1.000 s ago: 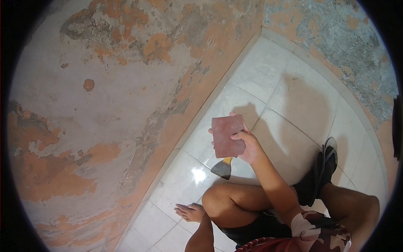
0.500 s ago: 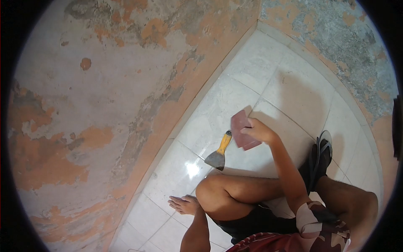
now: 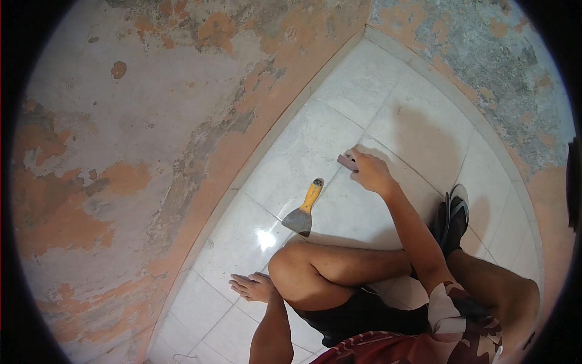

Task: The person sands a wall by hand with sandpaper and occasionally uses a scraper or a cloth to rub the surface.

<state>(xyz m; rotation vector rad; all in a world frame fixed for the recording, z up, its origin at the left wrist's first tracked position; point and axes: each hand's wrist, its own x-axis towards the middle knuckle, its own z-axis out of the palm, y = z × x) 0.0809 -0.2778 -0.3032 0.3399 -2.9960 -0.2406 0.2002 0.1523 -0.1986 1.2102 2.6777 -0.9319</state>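
My right hand (image 3: 371,172) grips a reddish-brown piece of sandpaper (image 3: 346,162) above the floor. Only a narrow strip of it shows beyond my fingers, and the rest is hidden. A scraper with a yellow handle (image 3: 311,196) and a broad grey blade lies on the tiles between that hand and my bent knee. My left hand (image 3: 253,287) rests on the tiles beside the knee, fingers stretched out and holding nothing.
Pale floor tiles (image 3: 339,130) run to a corner. On the left stands a wall (image 3: 151,115) with peeling orange and grey paint; another patchy wall (image 3: 485,67) rises at the right. My feet in dark flip-flops (image 3: 459,206) are at the right.
The sandpaper, broad and face-on before, now shows as a narrow strip in my right hand, which has moved slightly up. The whole view has shifted a little; my left hand stays on the floor.
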